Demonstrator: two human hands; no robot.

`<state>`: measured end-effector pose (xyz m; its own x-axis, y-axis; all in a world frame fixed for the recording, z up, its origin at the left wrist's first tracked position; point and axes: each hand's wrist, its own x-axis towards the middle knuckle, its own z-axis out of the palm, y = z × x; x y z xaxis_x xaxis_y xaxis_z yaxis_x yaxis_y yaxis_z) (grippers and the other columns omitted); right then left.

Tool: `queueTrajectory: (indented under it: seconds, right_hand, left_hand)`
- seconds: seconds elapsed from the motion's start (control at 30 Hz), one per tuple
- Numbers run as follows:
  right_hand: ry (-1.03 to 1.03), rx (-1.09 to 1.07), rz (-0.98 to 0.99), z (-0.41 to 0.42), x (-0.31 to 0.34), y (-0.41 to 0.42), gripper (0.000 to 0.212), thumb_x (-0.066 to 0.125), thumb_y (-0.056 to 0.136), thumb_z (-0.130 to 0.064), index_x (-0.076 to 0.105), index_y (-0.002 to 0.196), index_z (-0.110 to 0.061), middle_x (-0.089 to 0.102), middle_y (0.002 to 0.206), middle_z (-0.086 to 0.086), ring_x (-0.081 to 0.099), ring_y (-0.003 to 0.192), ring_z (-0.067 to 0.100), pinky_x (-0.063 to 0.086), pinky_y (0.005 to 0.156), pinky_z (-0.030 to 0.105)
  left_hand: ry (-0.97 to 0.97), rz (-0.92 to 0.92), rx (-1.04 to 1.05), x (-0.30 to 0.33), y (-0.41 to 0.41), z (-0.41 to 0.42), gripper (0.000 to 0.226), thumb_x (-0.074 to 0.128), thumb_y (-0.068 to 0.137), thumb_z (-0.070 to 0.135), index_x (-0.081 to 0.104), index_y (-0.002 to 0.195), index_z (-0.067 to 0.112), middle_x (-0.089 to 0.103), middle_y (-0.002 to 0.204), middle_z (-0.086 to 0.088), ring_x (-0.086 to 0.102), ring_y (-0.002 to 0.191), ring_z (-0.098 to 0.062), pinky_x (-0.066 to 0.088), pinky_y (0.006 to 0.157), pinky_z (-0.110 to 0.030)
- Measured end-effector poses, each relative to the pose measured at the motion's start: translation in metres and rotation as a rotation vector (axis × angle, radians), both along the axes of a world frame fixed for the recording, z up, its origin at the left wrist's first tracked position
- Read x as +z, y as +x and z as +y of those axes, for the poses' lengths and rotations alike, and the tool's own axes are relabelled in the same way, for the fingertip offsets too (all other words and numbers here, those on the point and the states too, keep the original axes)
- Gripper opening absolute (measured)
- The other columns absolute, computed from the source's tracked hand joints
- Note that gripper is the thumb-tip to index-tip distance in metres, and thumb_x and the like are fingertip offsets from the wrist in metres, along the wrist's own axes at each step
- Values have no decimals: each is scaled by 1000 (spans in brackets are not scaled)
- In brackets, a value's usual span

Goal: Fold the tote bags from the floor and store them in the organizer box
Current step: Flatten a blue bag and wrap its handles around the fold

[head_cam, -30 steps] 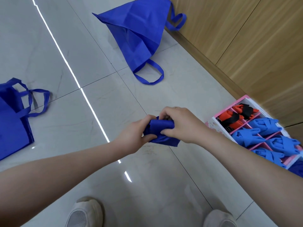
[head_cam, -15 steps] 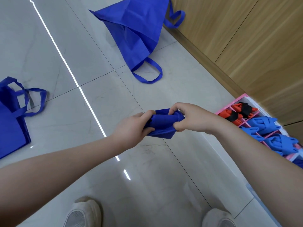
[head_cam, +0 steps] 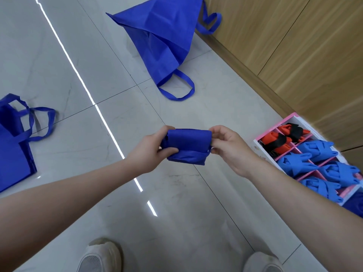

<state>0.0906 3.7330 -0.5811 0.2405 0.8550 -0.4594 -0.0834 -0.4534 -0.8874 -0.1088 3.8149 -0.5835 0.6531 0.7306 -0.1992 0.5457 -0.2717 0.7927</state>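
Tote bag (head_cam: 187, 143), dark blue and folded into a small thick bundle, is held in the air above the pale tiled floor (head_cam: 176, 203), between the person's two bare hands at the middle of the view. Their left hand (head_cam: 150, 149) grips the bundle's left end, thumb on top and fingers (head_cam: 169, 150) curled underneath it. Their right hand (head_cam: 228, 148) pinches the right end, its fingers bent around the edge of the fabric. Two more blue tote bags lie unfolded on the floor: one (head_cam: 161, 42) spread out ahead near the wooden wall (head_cam: 294, 46), its handle loop toward the person, and another (head_cam: 13, 144) at the far left edge, partly cut off, with its handles lying loose. To the right, against the wall, sits the organizer box (head_cam: 275, 128), pink-edged with divided compartments. The farthest compartments hold red and black folded bags (head_cam: 282, 138); the nearer ones hold lighter blue folded bags (head_cam: 318, 165). At the bottom edge, the tips of two light-coloured shoes (head_cam: 100, 256) rest on the tiles.
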Motion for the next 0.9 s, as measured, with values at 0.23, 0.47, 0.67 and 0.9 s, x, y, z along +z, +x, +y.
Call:
queueTrajectory:
  seconds: [0.23, 0.47, 0.67, 0.9]
  right_hand:
    - [248, 64, -277, -5, 2, -16, 37, 38, 100, -24, 44, 136, -19, 47, 137, -9, 43, 123, -2, 34, 105, 17]
    - [144, 182, -425, -12, -7, -13, 31, 54, 93, -33, 50, 119, -17, 59, 101, -11, 55, 87, 5, 40, 71, 12]
    - [-130, 64, 94, -19, -27, -9, 45, 44, 94, -50, 61, 108, -11, 69, 110, 2, 64, 101, 17, 46, 90, 30]
    - [-170, 245, -189, -54, -8, 43, 80, 54, 90, -44, 3, 150, -30, 17, 154, -11, 24, 140, 7, 26, 110, 28]
  left_hand:
    - [-562, -330, 165, 3, 10, -7, 36, 58, 91, 6, 50, 109, 37, 67, 100, -3, 66, 88, -14, 57, 74, -26]
    - [-682, -347, 175, 0, 9, -17, 35, 56, 91, 7, 51, 114, 33, 69, 97, 1, 68, 82, -12, 57, 66, -28]
    - [-711, -283, 110, -4, 12, -21, 28, 54, 93, 14, 51, 117, 29, 70, 93, 0, 68, 76, -20, 58, 67, -33]
    - [-633, -92, -26, -25, 40, -28, 28, 59, 92, 14, 52, 115, 28, 67, 94, 3, 63, 71, -6, 54, 67, -23]
